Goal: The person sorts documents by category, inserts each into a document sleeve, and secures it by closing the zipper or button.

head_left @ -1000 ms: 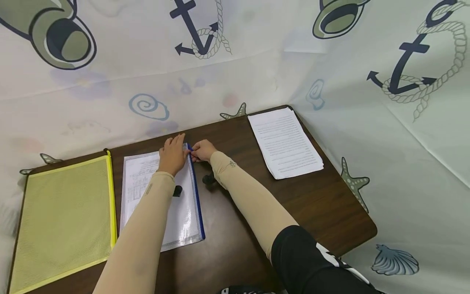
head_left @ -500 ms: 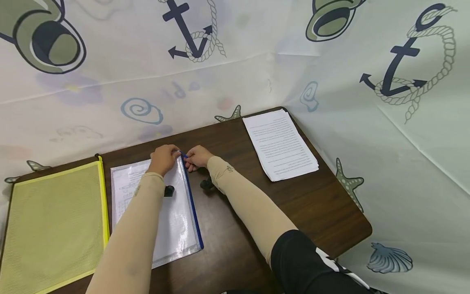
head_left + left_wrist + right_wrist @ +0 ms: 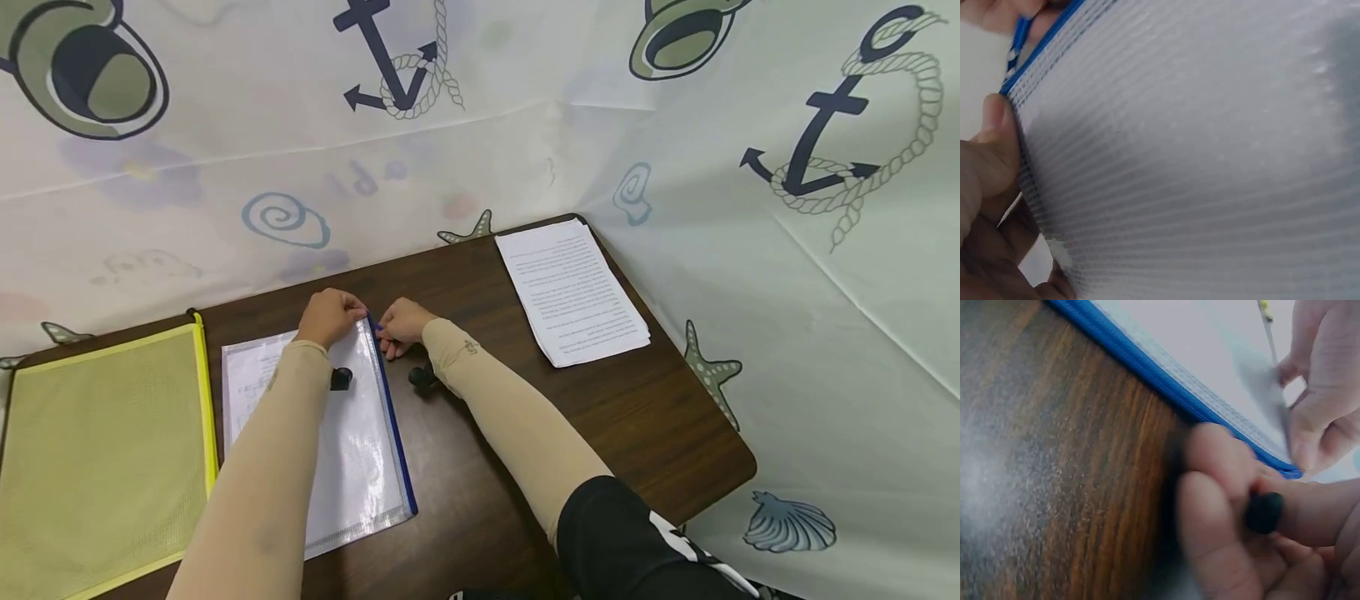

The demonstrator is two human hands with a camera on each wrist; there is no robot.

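At centre-left of the head view lay our clear mesh zip pouch with blue edging point(image 3: 352, 442). Our left hand point(image 3: 327, 317) curled its fingers, pinching the pouch's top corner; our right hand point(image 3: 401, 325) pinched the small blue zipper pull point(image 3: 1020, 32).

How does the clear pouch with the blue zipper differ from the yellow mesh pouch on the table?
The clear pouch has a blue zipper edge and shows printed paper inside; the yellow mesh pouch is yellow with a yellow edge, and its contents cannot be seen. The left hand and the right hand hold the clear pouch at its far corner; the yellow mesh pouch is untouched. Both lie flat on the table.
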